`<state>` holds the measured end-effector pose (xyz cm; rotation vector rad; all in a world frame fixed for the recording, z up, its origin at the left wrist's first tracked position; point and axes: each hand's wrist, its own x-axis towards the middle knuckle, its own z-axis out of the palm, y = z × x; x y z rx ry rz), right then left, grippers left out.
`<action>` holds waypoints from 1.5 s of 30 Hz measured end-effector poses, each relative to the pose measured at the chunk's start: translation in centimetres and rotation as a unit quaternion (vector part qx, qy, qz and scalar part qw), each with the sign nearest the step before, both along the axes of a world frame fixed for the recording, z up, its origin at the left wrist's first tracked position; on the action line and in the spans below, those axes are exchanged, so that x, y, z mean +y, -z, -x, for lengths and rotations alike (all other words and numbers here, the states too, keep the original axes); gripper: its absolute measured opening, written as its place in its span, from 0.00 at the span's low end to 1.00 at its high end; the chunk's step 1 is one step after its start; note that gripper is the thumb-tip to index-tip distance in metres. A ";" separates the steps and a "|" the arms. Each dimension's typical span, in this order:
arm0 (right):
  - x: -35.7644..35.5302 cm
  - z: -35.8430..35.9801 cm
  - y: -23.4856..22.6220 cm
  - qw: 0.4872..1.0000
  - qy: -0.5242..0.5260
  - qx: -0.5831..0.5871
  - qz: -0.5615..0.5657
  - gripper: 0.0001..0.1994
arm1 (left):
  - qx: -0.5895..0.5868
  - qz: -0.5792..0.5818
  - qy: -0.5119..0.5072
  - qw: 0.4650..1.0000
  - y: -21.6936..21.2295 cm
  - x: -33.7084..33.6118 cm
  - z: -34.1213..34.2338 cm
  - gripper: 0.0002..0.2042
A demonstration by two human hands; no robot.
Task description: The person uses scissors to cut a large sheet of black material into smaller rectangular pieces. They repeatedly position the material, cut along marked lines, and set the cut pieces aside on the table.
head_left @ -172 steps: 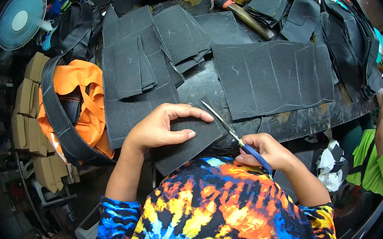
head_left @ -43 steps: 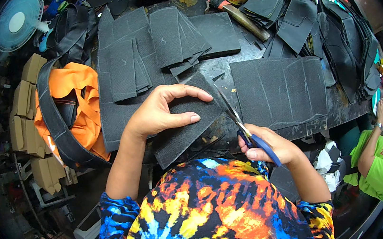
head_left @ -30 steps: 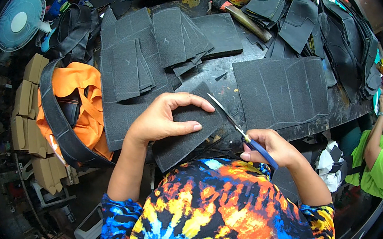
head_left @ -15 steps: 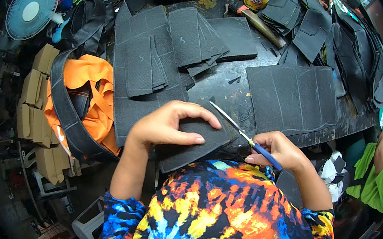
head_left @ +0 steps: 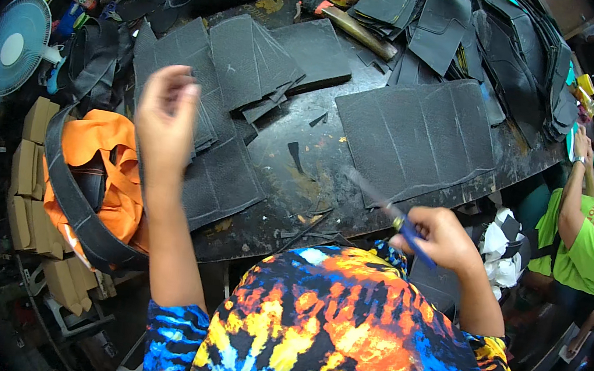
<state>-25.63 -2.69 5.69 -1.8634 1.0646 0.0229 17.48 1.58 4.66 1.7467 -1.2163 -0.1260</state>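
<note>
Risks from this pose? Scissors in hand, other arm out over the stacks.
1. The right hand holds scissors with the blades pointing over the bench; they look blurred, so a swing might nick the grey sheet beyond them.
2. The left hand is raised over the stacked pieces and might knock them askew.

shirt [head_left: 338, 331]: tie-dye, orange/yellow/blue/black | sleeves: short | forearms: bare

Left hand [head_left: 166, 112] hovering empty, upper left; right hand [head_left: 439, 236] gripping blue-handled scissors [head_left: 390, 213] over dark bench [head_left: 290, 177], centre right.
</note>
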 end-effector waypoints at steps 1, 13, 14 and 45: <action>-0.1 0.2 0.3 0.997 0.071 -0.017 -0.022 0.19 | 0.029 0.028 0.090 0.995 0.8 -0.1 3.1 0.14; -5.3 -0.6 5.7 0.905 0.329 -0.268 0.035 0.10 | 0.179 -0.213 0.552 0.786 3.6 5.0 15.6 0.19; -5.5 -0.6 5.8 0.905 0.327 -0.270 0.029 0.10 | 0.249 -0.174 0.517 0.801 3.5 4.7 16.0 0.18; 5.0 3.4 3.4 0.945 0.097 -0.180 -0.254 0.23 | 0.392 -0.063 0.235 0.887 6.0 -3.3 17.9 0.24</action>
